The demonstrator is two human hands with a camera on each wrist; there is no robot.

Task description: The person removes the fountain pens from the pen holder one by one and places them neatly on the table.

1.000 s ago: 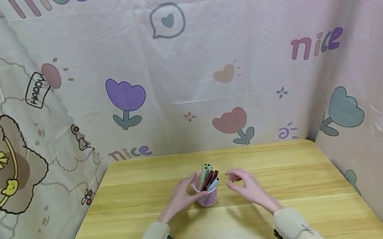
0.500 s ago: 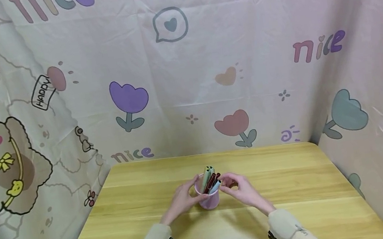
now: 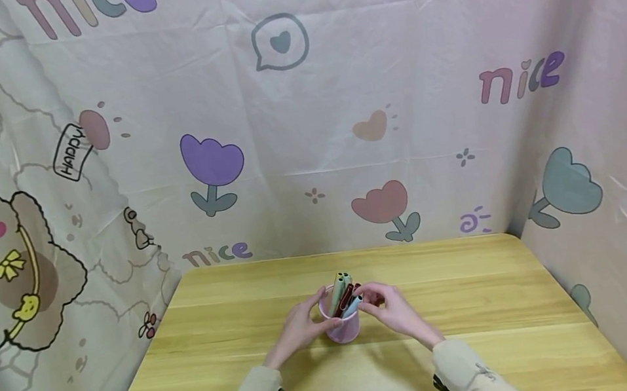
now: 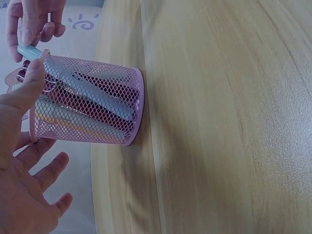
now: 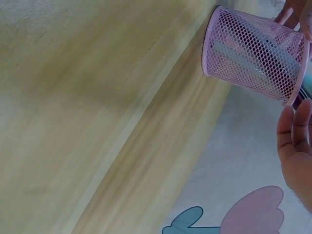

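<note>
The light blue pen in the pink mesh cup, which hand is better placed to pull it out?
Probably the right hand: its fingertips already pinch the light blue pen top. The left hand rests against the pink mesh cup, steadying it.

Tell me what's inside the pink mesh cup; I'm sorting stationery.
The pink mesh cup holds several pens: green, dark red, light blue. Their lower ends and exact count are partly hidden by mesh and hands.

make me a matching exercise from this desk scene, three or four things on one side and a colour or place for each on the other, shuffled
Things:
1. mesh pen holder
2. left hand
3. light blue pen
4. table

Descriptions:
A. pinched at its top end by the right hand
B. pale wood
C. pink, upright, with pens in it
D. resting against the holder's left side

Pairs: 1-C, 2-D, 3-A, 4-B
</note>
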